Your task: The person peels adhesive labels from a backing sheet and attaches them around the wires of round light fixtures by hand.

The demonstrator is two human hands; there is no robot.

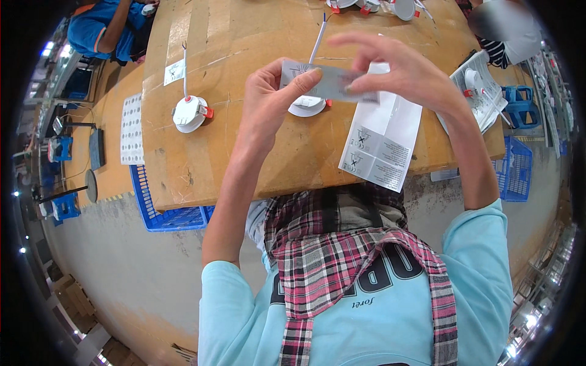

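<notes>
A small silver-grey printed label (332, 82) is held up over the table, pinched at its left end between the thumb and fingers of my left hand (267, 91). My right hand (412, 76) hovers at the label's other end, its thumb close to or touching it; that end is smeared by motion. The right index finger is stretched out, apart from the thumb. Behind the label, partly hidden, lies a round white downlight (307, 107) with red clips and a cable pointing away. Below my right hand, a white sheet of printed labels (381, 143) overhangs the near table edge.
Another white downlight (189, 116) lies at the left, by a small label (174, 72). More downlights (403, 8) sit at the far edge, one (472, 78) on papers at right. A perforated white board (131, 129) and blue crates (174, 218) flank the table (235, 165). Two people work opposite.
</notes>
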